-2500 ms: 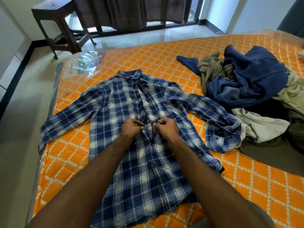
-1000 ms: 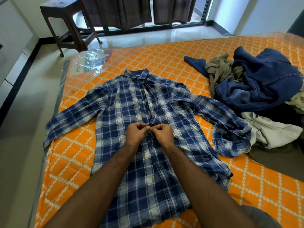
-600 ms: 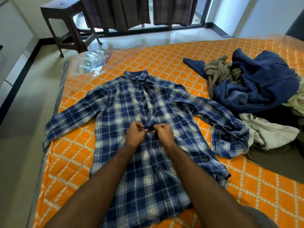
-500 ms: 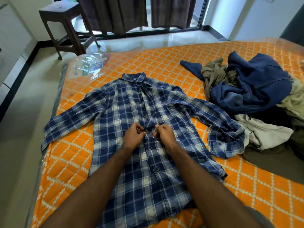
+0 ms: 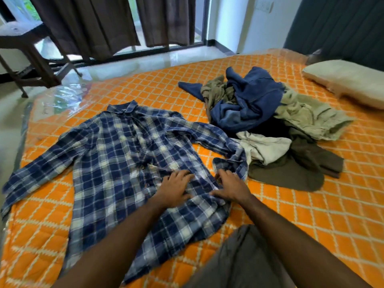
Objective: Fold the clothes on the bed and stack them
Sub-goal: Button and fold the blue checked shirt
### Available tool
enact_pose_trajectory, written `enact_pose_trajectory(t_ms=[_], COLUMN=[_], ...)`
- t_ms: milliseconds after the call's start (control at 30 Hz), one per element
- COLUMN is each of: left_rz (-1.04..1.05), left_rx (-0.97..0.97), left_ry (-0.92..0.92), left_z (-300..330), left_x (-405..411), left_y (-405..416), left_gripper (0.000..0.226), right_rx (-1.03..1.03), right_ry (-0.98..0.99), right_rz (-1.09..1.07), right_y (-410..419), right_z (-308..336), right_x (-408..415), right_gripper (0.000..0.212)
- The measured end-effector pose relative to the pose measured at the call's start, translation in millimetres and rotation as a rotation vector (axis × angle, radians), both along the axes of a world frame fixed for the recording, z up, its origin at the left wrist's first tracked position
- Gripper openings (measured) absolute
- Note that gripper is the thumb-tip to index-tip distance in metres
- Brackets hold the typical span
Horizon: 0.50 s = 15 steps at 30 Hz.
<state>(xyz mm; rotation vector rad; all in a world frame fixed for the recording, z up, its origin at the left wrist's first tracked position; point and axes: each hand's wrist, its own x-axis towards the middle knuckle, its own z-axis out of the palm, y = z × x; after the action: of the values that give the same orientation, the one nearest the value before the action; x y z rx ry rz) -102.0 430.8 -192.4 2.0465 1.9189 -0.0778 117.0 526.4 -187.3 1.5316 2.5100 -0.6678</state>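
Both hands left placket, now flat near shirt (image 5: 116, 163) right edge.

Under both hands lies a blue-and-white plaid shirt (image 5: 116, 154) on an orange mattress (image 5: 311, 204) with a white diamond lattice. Beyond the right hand (image 5: 229, 187): a navy hoodie (image 5: 249, 100), olive, cream and dark-brown garments.

A blue-and-white plaid shirt (image 5: 116, 163) lay front-up, sleeves spread, on the orange bed (image 5: 311, 204), with a heap of unfolded blue, olive and pale clothes (image 5: 270, 125) at its two o'clock.
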Motion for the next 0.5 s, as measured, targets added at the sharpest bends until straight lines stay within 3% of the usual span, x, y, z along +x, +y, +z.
enact_pose_trajectory(t_ms=[133,200,500], left_rz=[-0.004,-0.012,-0.113], left_rx=[-0.11,-0.159,-0.261], left_ry=[0.041,0.039,0.024], left_z=[-11.4,-12.1,-18.1], left_x=[18.6,20.6,35.9], left_y=[-0.2,4.2,3.3], left_gripper=[0.091,0.103,0.14], right_rx=[-0.029,-0.015,-0.325], right_ry=[0.048,0.028,-0.119], right_rz=[0.006,0.013,0.194], right_y=[-7.7,-0.7,25.1], right_z=[3.1,11.0,27.8], right_x=[15.2,25.7,47.6], right_gripper=[0.032,0.026,0.041])
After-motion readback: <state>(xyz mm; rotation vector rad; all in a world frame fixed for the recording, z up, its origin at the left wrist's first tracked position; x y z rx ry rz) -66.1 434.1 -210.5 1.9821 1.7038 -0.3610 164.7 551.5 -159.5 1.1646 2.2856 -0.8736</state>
